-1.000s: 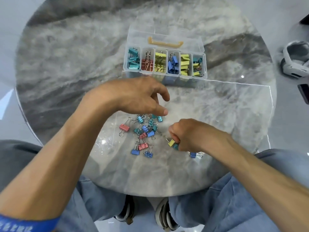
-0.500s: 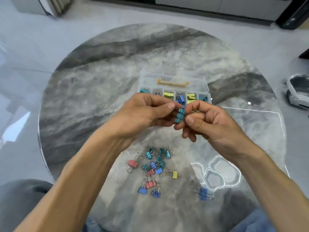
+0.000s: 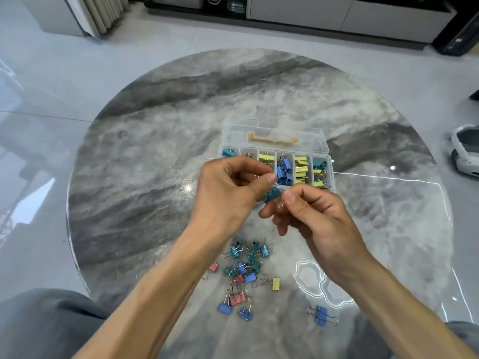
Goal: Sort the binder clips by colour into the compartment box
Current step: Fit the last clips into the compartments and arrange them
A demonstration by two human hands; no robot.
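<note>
A small teal metal binder clip (image 3: 271, 196) is pinched between the left hand (image 3: 230, 193) and the right hand (image 3: 315, 216), both raised together above the round grey marble-patterned table (image 3: 155, 164), just in front of the clear plastic compartment box (image 3: 276, 161). Teal, yellow and blue clips are seen sorted in the box's compartments. A loose heap of teal, blue and pink binder clips (image 3: 242, 270) lies nearer the person, with a single yellow binder clip (image 3: 275, 283) beside it and a blue binder clip (image 3: 321, 315) well apart to the right.
</note>
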